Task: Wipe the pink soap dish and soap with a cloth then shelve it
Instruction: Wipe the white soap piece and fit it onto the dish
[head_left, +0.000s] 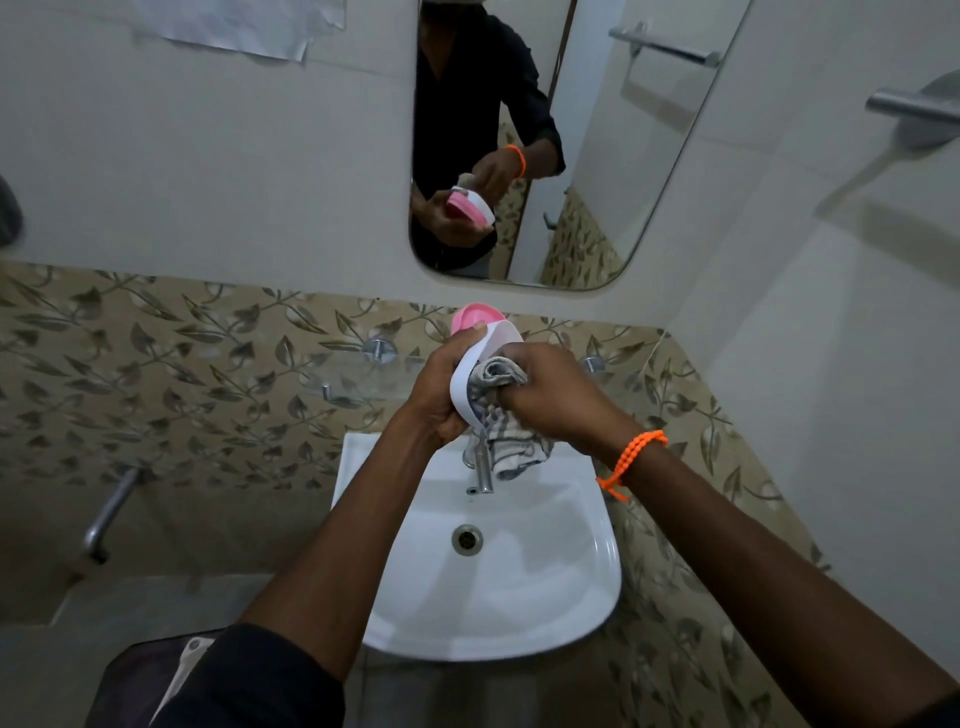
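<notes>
My left hand (441, 384) grips the soap dish above the basin, tilted on its side. Its white tray (470, 364) faces my right hand and its pink part (470, 317) sticks out behind my fingers. My right hand (550, 395) holds a grey and white checked cloth (498, 410) bunched up and pressed into the white tray; the cloth's loose end hangs down over the tap. I cannot see the soap itself. The mirror (597, 156) shows both hands with the pink and white dish.
A white wash basin (493, 561) with a chrome tap (483, 467) lies below my hands. A glass shelf (363, 374) on chrome brackets is fixed to the leaf-patterned tiles behind. A towel bar (909, 104) juts out at right, a pipe tap (111, 514) at lower left.
</notes>
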